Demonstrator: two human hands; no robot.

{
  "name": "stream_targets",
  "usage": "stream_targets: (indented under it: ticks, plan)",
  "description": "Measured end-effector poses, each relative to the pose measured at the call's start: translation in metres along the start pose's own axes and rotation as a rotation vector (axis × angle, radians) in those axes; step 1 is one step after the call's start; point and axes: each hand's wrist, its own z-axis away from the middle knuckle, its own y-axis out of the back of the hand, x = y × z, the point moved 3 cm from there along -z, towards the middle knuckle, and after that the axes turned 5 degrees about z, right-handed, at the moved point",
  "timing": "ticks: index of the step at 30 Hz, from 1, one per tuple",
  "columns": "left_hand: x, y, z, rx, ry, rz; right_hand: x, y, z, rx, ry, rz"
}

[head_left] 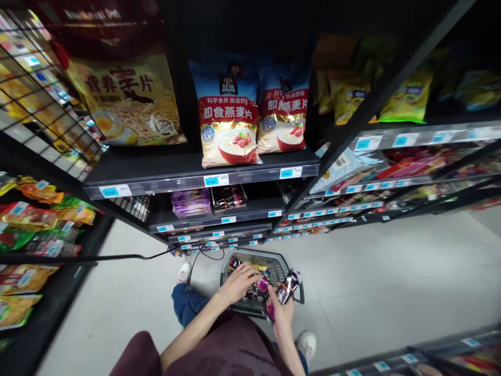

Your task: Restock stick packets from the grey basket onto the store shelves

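Reaching down into a grey shopping basket (282,260) on the floor, the left hand (239,280) lies with fingers spread and curled over the packets inside, its fingertips touching a purple packet (262,284); whether it actually grips that packet cannot be told. Just beside those fingers, the right hand (282,312) has its fingers closed around a shiny dark packet (288,286), held above the basket's near rim. Beyond both hands' fingertips rise dark shelves (203,180) with two oatmeal bags (229,122) standing upright on top, and purple boxes (191,202) one level lower.
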Motion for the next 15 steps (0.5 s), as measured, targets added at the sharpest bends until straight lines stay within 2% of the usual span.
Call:
stream_targets:
  ticks: [4, 7, 12, 15]
  plan:
    - [-0.008, 0.006, 0.008, 0.061, 0.045, 0.004, 0.001, -0.002, 0.003, 0.005, -0.067, -0.078]
    - [-0.025, 0.018, 0.013, 0.172, 0.115, 0.001, 0.002, 0.002, 0.003, 0.031, -0.100, -0.107]
    - [-0.056, 0.057, 0.008, 0.422, 0.219, -0.035, 0.007, 0.012, 0.000, 0.063, -0.117, -0.095]
    - [-0.066, 0.081, -0.006, 0.465, 0.191, -0.070, 0.010, 0.016, -0.001, 0.063, -0.118, -0.089]
